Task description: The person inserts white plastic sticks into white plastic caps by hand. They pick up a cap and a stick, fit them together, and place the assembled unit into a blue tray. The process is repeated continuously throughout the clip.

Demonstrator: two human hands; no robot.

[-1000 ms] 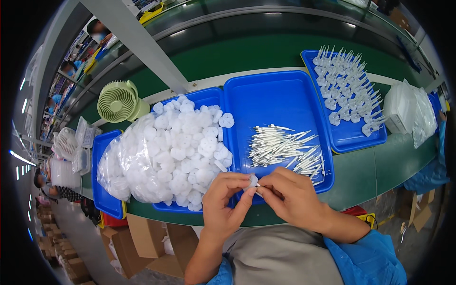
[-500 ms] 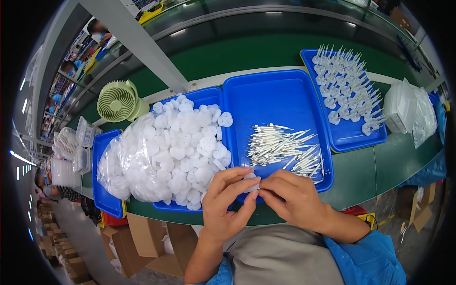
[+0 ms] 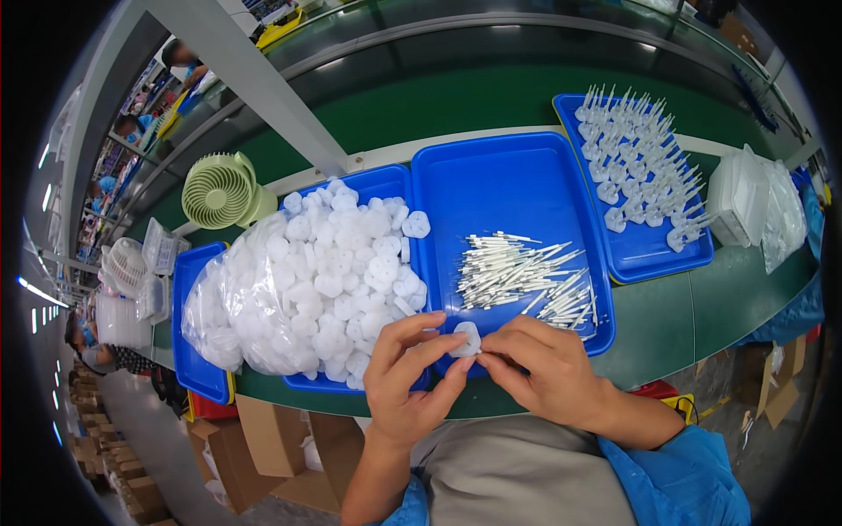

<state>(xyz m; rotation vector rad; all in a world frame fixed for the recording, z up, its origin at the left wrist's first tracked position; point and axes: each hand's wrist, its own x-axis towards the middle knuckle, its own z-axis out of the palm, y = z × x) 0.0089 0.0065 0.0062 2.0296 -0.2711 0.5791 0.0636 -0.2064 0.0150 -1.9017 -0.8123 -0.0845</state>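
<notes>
A small white plastic disc [image 3: 467, 338] with rounded corners is between my two hands, over the front edge of the middle blue tray [image 3: 491, 171]. My left hand [image 3: 405, 373] has its index finger and thumb closed at the disc's left edge, its other fingers loosely curled. My right hand [image 3: 548, 364] pinches at the disc's lower right edge; anything thin inside that pinch is hidden by the fingertips. Just beyond my hands, a loose pile of thin white sticks [image 3: 517, 276] lies in the middle tray.
Left, many white discs [image 3: 338, 280] spill from a clear bag [image 3: 215, 307] on a blue tray. A tray at far right [image 3: 631, 254] bears discs with upright sticks [image 3: 636, 167]. A green fan [image 3: 219, 193], white containers [image 3: 737, 197], a grey post [image 3: 254, 79] and floor cartons [image 3: 272, 438] stand around.
My left hand has shifted slightly left and its fingers have drawn back, so more of the disc shows. My right hand stays nearly in place, still pinching.
</notes>
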